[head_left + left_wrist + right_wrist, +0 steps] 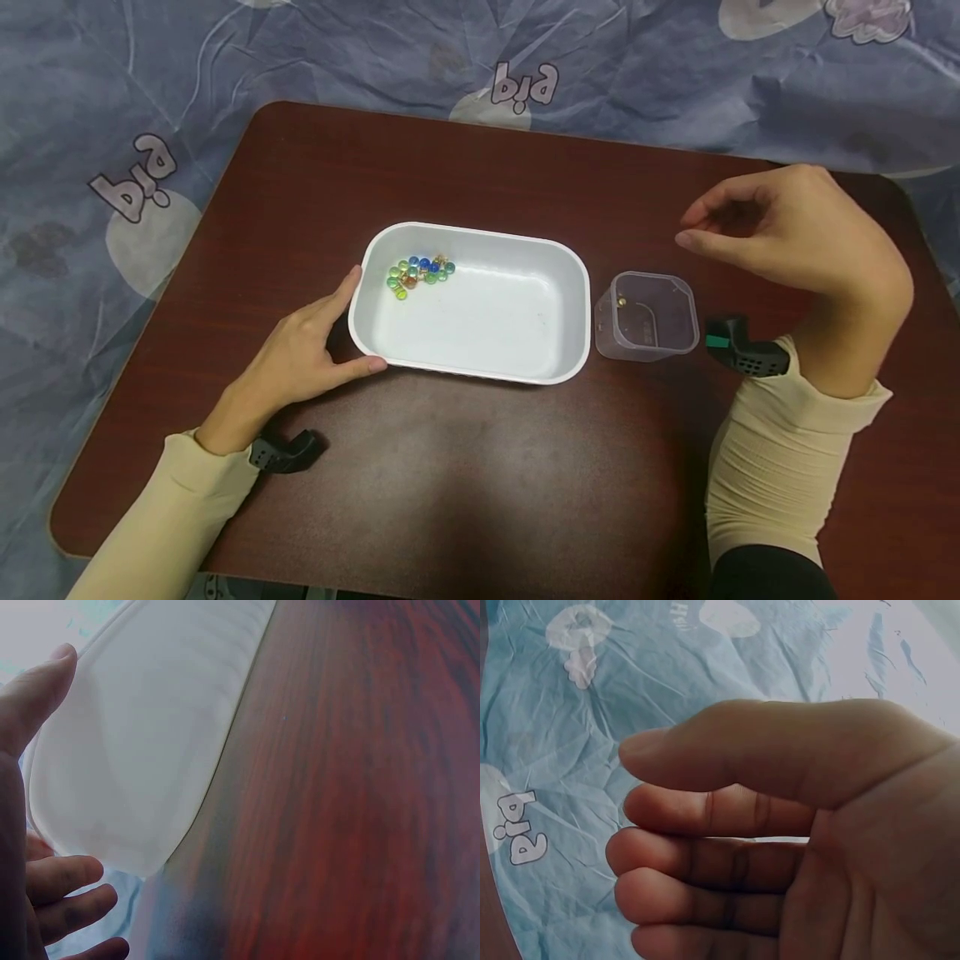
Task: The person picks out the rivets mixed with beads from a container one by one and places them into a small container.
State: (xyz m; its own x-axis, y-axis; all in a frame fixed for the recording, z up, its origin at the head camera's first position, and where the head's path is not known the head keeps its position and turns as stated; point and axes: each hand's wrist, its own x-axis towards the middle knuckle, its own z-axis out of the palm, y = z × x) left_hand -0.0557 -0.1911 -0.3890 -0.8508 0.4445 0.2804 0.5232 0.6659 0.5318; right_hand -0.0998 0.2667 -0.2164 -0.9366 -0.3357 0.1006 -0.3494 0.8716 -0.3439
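Observation:
A white rectangular tray [487, 333] lies on the table, with several glass marbles [423, 265] in green, blue, yellow and amber gathered at its left end. My left hand [303, 346] rests against that end, thumb on the near rim and index finger along the left side. In the left wrist view the other fingers [71, 911] of it are spread and relaxed beside the tray wall. Right of the tray stands a clear plastic box [660, 350] with a small yellowish marble [622, 302] inside. My right hand [802, 233] hovers above and beyond the box, loosely bent, holding nothing visible.
Everything stands on a dark reddish-brown table [465, 467] with rounded corners. Blue-grey patterned fabric [375, 50] covers the area behind and left of it. Black wrist devices [285, 452] are worn on both wrists.

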